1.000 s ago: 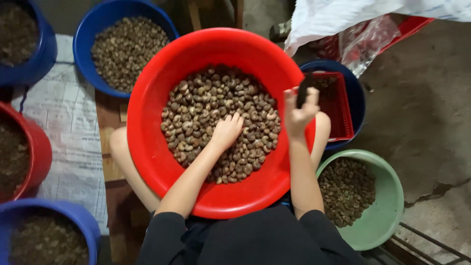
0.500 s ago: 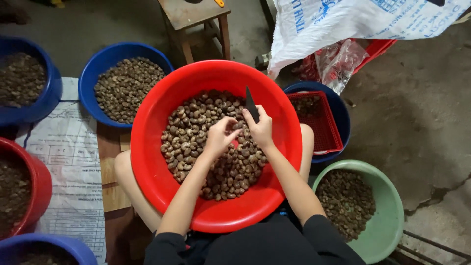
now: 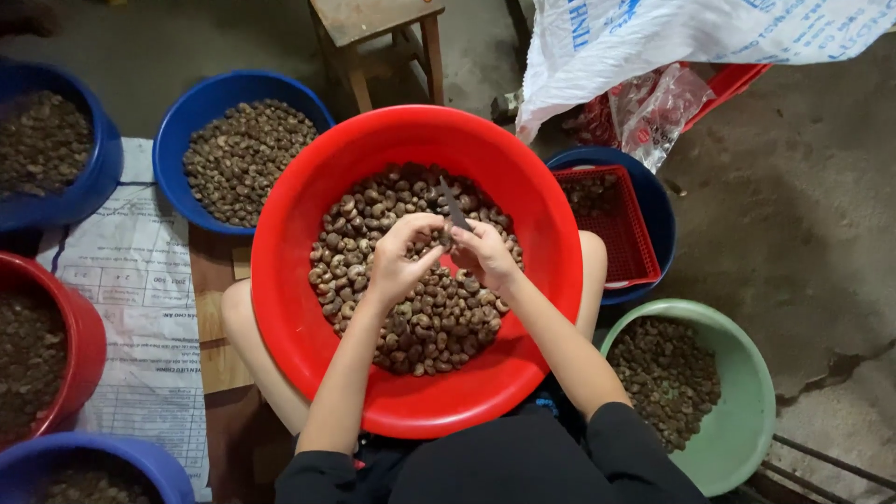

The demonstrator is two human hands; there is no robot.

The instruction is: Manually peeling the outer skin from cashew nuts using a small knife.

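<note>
Both hands have come together over the red basin (image 3: 280,280): left hand (image 3: 403,257) now pinches a nut (image 3: 441,239) just beside the right hand (image 3: 483,250), whose closed grip angles a small knife (image 3: 454,203) onto it.

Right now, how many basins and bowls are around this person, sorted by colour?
Blue: 4 – upper left basin, far left basin, bottom left basin, right basin holding a red basket
Red: 2 – big lap basin, left edge basin
Green: 1 – bowl
Total: 7
</note>
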